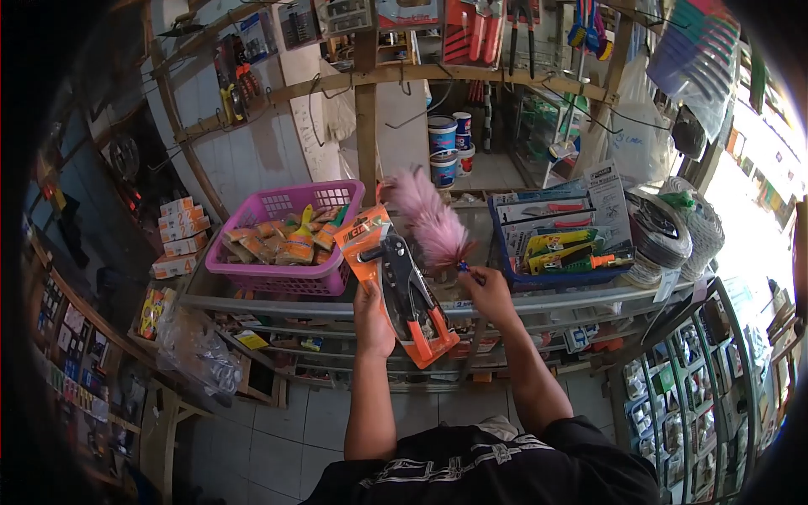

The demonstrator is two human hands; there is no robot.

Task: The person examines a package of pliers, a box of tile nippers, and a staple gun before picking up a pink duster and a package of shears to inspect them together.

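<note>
Packaged plier tool (402, 282) beside pink duster (431, 220)

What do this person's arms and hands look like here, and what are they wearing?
Both forearms are bare, with no gloves, watch or rings that I can make out on the left hand or the right hand. The person wears a black short-sleeved shirt with a white and grey pattern band across the chest.

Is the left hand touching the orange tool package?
Touching. The head view shows the left hand gripping the orange tool package from below, fingers wrapped on its edge.
</note>
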